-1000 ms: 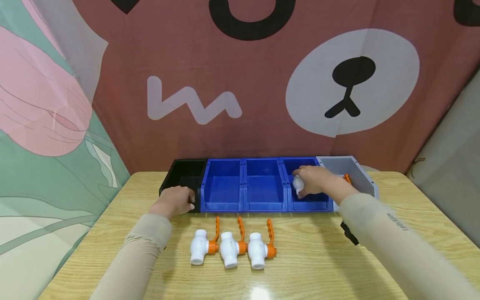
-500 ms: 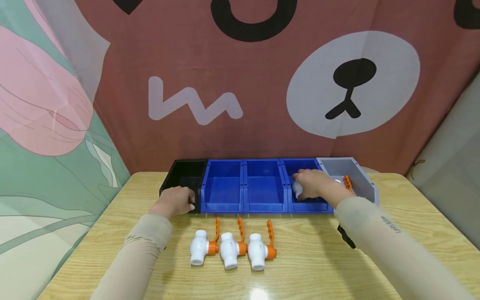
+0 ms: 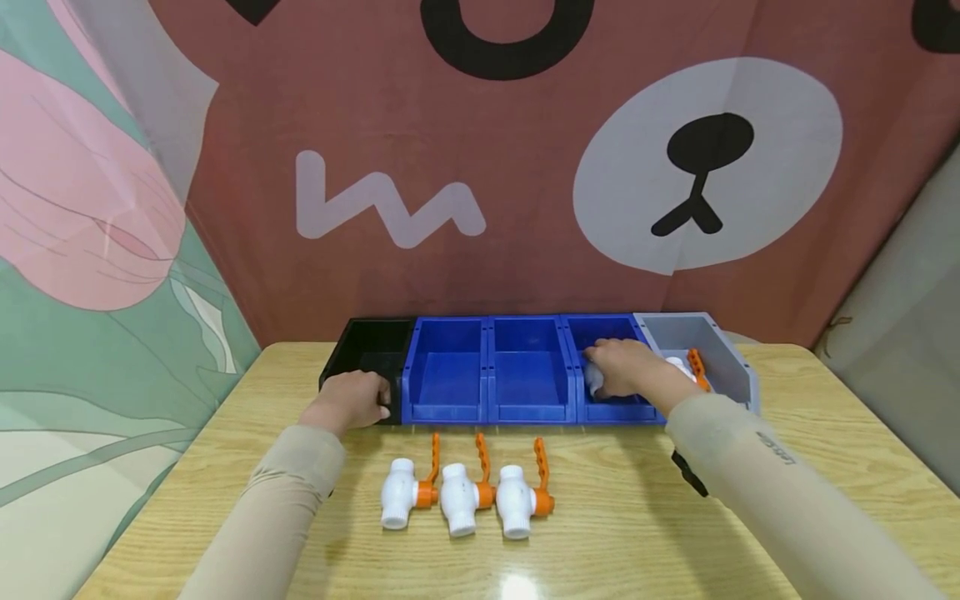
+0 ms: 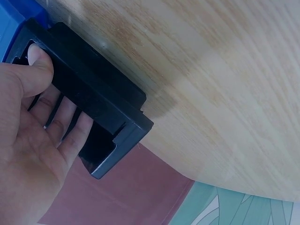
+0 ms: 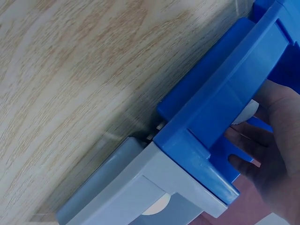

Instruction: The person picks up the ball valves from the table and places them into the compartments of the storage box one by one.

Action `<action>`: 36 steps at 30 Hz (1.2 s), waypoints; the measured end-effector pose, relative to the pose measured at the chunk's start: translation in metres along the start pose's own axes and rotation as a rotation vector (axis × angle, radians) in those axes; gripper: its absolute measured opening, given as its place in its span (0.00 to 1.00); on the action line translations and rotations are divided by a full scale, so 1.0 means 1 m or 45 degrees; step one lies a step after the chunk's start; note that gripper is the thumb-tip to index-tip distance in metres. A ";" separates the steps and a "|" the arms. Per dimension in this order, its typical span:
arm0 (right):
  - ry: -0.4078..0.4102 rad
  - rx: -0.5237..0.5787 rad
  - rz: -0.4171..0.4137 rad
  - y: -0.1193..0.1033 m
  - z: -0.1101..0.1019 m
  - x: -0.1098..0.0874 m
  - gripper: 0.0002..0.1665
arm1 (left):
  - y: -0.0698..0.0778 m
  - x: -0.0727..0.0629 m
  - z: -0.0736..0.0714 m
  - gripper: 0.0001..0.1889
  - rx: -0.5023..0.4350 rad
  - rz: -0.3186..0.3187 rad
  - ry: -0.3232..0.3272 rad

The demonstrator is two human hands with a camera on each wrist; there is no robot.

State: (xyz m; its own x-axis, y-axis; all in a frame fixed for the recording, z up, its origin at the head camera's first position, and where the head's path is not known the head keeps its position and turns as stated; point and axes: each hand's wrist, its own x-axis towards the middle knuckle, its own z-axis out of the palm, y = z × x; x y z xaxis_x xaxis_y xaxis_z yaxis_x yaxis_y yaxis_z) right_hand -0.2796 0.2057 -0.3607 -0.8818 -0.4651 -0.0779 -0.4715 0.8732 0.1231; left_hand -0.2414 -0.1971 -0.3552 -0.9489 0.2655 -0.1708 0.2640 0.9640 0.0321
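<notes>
My left hand (image 3: 351, 402) grips the front wall of the black bin (image 4: 89, 79); in the left wrist view the thumb lies over its lip and the fingers reach inside. Inside the rightmost blue bin (image 3: 621, 412), my right hand (image 3: 626, 367) holds a white valve (image 3: 593, 379), mostly hidden by the hand. The right wrist view shows only a white end of that valve (image 5: 246, 112) between the fingers and the bin's front wall. Three white ball valves with orange handles, among them the middle one (image 3: 459, 500), stand in a row on the table.
Two more blue bins, one left (image 3: 446, 387) and one in the middle (image 3: 528, 387), join the row. At its right end a grey bin (image 3: 731, 367) contains a white valve with an orange handle (image 3: 697, 368). A printed cloth (image 3: 375, 275) hangs behind the wooden table (image 3: 615, 533).
My right hand has lowered slightly into the rightmost blue bin with the white valve, and its forearm has shifted a little left, showing more of the grey bin's contents. The left hand stays put.
</notes>
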 end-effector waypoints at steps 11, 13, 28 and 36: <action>-0.047 0.008 0.022 -0.002 0.001 0.000 0.36 | 0.000 0.000 0.000 0.05 0.003 -0.001 0.005; -0.049 0.013 0.029 -0.002 0.001 -0.001 0.37 | 0.001 -0.001 0.000 0.05 0.003 -0.003 0.004; 0.094 0.015 -0.019 -0.003 -0.002 -0.018 0.33 | 0.000 -0.001 0.000 0.05 -0.013 0.021 0.030; 0.268 -0.006 -0.063 -0.006 0.002 -0.032 0.26 | 0.000 -0.002 0.000 0.04 -0.023 0.025 0.031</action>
State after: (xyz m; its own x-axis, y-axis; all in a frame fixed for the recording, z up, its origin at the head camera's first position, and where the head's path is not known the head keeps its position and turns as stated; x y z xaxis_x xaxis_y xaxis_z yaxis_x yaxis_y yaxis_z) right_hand -0.2488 0.2158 -0.3605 -0.8402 -0.5279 0.1242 -0.5139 0.8481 0.1289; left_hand -0.2397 -0.1976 -0.3546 -0.9476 0.2845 -0.1455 0.2797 0.9586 0.0528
